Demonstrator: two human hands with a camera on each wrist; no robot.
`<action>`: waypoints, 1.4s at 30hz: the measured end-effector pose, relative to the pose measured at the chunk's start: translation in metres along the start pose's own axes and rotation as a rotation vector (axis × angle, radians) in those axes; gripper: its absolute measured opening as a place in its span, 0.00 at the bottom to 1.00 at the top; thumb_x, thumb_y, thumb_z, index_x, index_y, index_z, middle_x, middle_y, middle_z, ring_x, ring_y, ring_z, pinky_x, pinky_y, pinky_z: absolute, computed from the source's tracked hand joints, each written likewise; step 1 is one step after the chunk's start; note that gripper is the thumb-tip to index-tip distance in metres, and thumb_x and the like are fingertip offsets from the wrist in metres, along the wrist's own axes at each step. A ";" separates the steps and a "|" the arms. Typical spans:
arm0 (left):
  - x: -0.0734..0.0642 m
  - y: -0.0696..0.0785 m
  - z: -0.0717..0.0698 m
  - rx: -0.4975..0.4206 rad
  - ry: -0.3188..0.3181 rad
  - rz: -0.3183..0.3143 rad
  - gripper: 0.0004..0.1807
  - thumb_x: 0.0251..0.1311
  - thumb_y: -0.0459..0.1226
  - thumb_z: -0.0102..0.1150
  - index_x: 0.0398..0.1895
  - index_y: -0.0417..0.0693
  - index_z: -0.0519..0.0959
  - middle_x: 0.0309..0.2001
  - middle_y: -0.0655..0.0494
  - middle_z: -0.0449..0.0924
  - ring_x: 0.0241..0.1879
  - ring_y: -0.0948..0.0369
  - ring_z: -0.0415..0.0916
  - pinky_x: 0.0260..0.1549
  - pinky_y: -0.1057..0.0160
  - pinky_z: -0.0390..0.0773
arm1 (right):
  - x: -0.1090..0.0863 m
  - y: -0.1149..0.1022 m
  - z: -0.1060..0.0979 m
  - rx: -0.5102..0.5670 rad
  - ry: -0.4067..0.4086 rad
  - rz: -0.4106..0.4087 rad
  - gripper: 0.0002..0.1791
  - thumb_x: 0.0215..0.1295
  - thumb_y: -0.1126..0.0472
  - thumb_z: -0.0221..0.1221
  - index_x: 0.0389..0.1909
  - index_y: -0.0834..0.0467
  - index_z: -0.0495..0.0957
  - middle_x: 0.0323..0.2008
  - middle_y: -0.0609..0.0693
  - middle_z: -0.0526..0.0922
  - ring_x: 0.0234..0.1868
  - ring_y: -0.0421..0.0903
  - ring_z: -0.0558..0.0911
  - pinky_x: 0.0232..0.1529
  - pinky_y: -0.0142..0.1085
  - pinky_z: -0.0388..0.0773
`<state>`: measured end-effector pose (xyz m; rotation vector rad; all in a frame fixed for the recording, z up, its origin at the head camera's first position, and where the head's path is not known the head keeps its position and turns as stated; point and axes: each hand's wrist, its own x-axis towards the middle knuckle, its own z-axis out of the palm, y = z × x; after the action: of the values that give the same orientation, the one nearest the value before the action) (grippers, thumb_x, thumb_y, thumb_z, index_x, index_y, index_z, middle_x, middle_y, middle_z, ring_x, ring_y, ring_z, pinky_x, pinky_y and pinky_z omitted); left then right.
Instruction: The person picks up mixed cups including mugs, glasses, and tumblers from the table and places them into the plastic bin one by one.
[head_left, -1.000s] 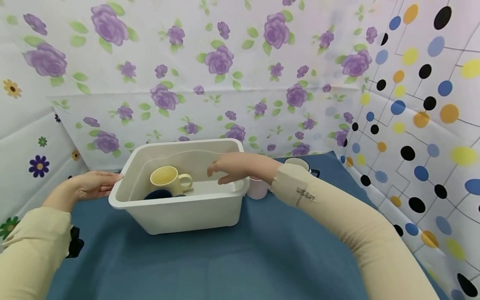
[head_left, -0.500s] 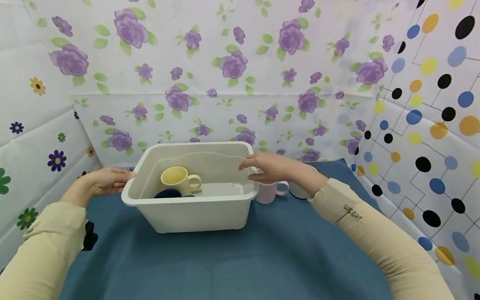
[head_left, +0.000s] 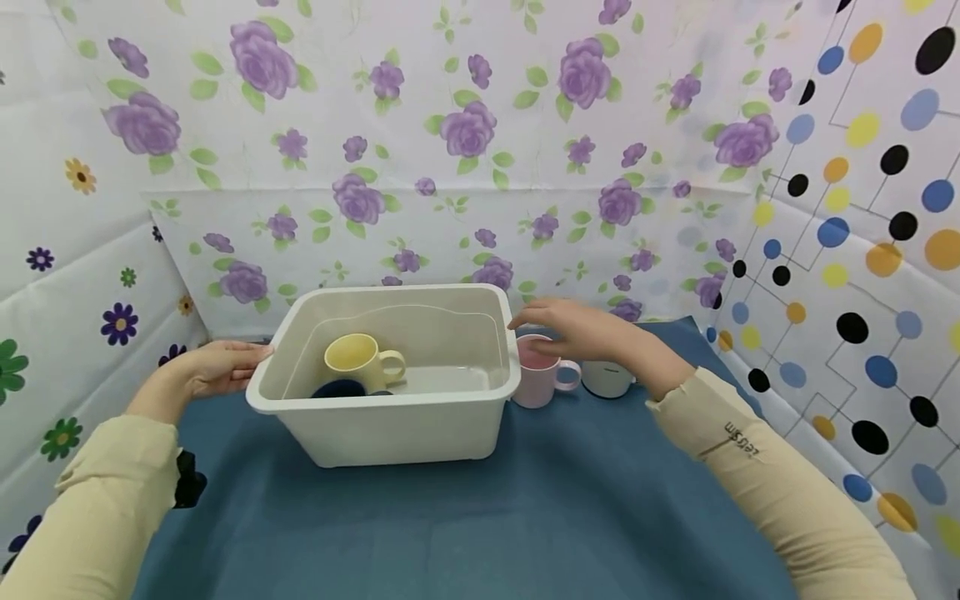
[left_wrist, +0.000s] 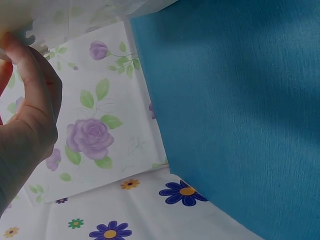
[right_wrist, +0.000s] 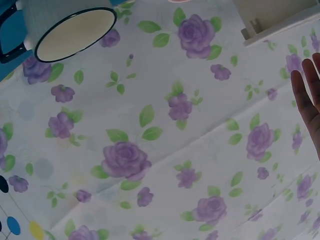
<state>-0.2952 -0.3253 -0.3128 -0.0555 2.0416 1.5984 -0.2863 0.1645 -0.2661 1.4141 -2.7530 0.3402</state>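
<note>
In the head view, a white plastic bin stands on the blue cloth. Inside lie a yellow mug and something dark blue, mostly hidden by the front wall. My left hand holds the bin's left rim at its fingertips; the left wrist view shows fingers under that rim. Just past the right rim, my right hand hovers over a pink mug, fingers spread and slightly bent, holding nothing. A white enamel mug with a dark rim stands farther right, partly behind that hand.
Flower-print sheeting rises close behind the bin. A dotted sheet bounds the right side, and another flowered sheet the left. Blue cloth covers the surface in front of the bin.
My right hand has moved right, from above the bin's inside to beyond its right rim, over the pink mug. My left hand stays at the left rim. The head view has shifted slightly.
</note>
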 end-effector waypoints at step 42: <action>0.001 -0.001 0.003 0.093 0.019 0.005 0.41 0.63 0.47 0.42 0.65 0.29 0.38 0.31 0.71 0.77 0.34 0.73 0.75 0.38 0.71 0.76 | -0.001 0.070 0.073 0.247 -0.027 0.383 0.38 0.54 0.51 0.60 0.64 0.56 0.56 0.64 0.59 0.55 0.65 0.58 0.54 0.58 0.55 0.60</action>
<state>-0.2946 -0.3222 -0.3142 -0.0324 2.1290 1.5095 -0.3367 0.1900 -0.3506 0.9161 -3.0830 0.6971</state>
